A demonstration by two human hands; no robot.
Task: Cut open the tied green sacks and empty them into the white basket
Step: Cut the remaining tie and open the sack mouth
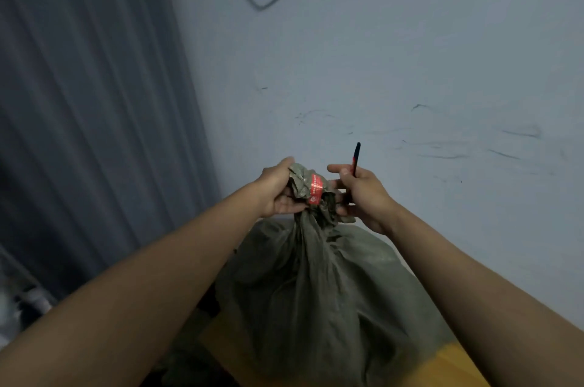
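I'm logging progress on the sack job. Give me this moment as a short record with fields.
sack: green sack, full, neck bunched and still closed
seal: red tag wrapped round the neck
left hand: left hand grips the bunched top
right hand: right hand holds a slim dark tool by the neck
basket: not in view

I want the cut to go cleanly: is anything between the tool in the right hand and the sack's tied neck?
Nothing visible. The right hand holds the tool right beside the sack's neck, which the left hand grips by the red tag.
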